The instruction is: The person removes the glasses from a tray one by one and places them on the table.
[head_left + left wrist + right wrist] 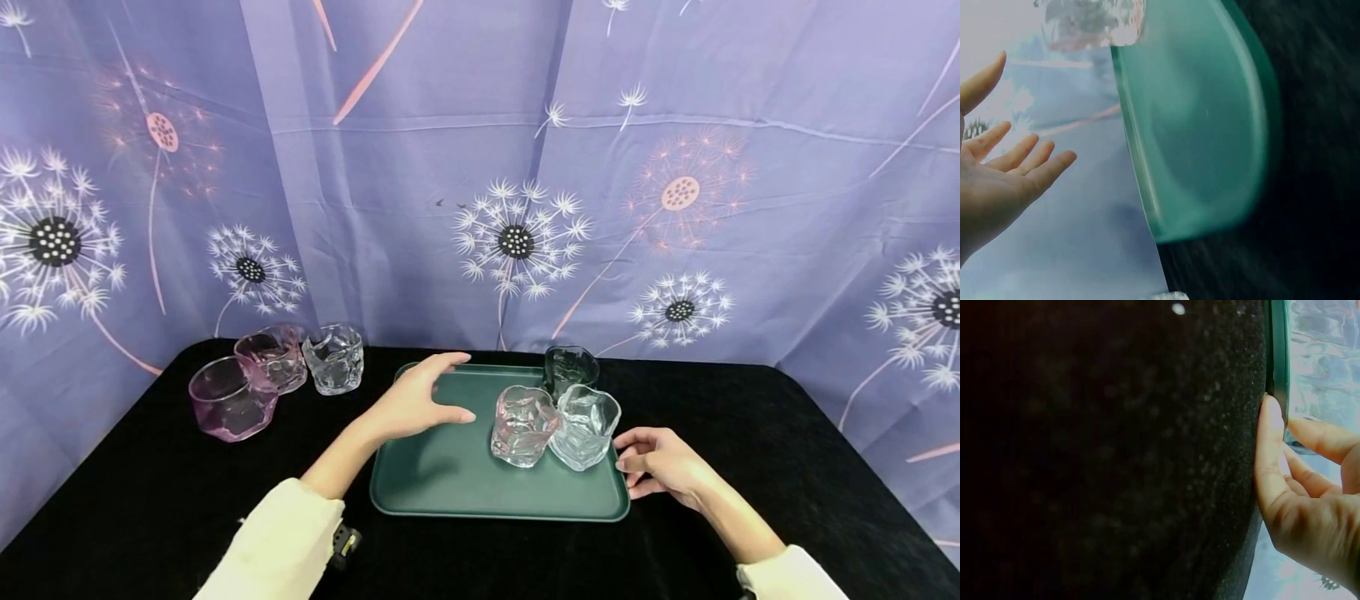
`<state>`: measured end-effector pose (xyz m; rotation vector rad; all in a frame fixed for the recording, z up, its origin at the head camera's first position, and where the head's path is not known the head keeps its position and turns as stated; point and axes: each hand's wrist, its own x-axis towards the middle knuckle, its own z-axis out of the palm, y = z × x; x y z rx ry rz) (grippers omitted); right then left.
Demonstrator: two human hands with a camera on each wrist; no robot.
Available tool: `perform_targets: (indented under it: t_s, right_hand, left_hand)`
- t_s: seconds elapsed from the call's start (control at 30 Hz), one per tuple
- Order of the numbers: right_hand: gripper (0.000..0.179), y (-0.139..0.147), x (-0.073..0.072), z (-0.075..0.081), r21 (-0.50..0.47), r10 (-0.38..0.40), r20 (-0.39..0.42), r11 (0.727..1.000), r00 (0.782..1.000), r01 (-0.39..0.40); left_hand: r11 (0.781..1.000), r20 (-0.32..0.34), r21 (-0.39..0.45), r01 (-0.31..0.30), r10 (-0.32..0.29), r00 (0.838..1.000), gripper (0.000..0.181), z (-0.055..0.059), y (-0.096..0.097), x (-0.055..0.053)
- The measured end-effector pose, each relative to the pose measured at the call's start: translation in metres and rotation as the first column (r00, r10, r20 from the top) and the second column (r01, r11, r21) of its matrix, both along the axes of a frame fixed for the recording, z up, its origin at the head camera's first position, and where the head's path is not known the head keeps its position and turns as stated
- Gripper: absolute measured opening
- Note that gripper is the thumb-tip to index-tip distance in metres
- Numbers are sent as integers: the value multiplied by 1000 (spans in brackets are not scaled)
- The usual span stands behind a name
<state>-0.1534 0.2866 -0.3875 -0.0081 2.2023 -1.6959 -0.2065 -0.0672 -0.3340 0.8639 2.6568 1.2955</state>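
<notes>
A green rectangular tray [450, 492] lies on the black-covered table with three wavy drinking glasses at its right half: a pale pink glass [522, 429], a clear glass [583, 433] and a dark grey glass [570, 367] behind them. Over the tray's left part hovers my left hand [420, 398], thumb and fingers spread with nothing between them. In the left wrist view its fingers are extended beside the tray. My right hand [663, 465] is at the tray's right edge; the right wrist view shows its thumb and fingers pinching the rim [1279, 362].
At the table's left stand three more glasses: a purple glass [232, 404] in front, a pink glass [277, 362] behind it, and a clear glass [333, 360] beside that. A lilac curtain [405, 233] with dandelion prints hangs behind the table.
</notes>
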Motion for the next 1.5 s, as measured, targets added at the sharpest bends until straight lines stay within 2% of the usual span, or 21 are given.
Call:
perform_targets:
  t_s: [0.3, 0.53, 1.03, 1.5]
  right_hand:
    - [37, 0, 0, 1, -1, 0, 1, 1000, 1000, 0]
    - [37, -1, -1, 1, 0, 0, -1, 1000, 1000, 0]
    - [38, 0, 1, 2, 1, 7, -5, 1000, 1000, -7]
    - [38, 0, 1, 1, -9, 12, 1, 1000, 1000, -12]
  left_hand:
    - [996, 21, -17, 87, -86, 996, 77, -4, 38, 1]
    - [990, 50, -26, 139, -137, 989, 80, -11, 57, 4]
    - [990, 38, 1, 142, -142, 989, 83, -20, 67, 4]
    - [993, 44, 20, 118, -119, 992, 79, -21, 71, 6]
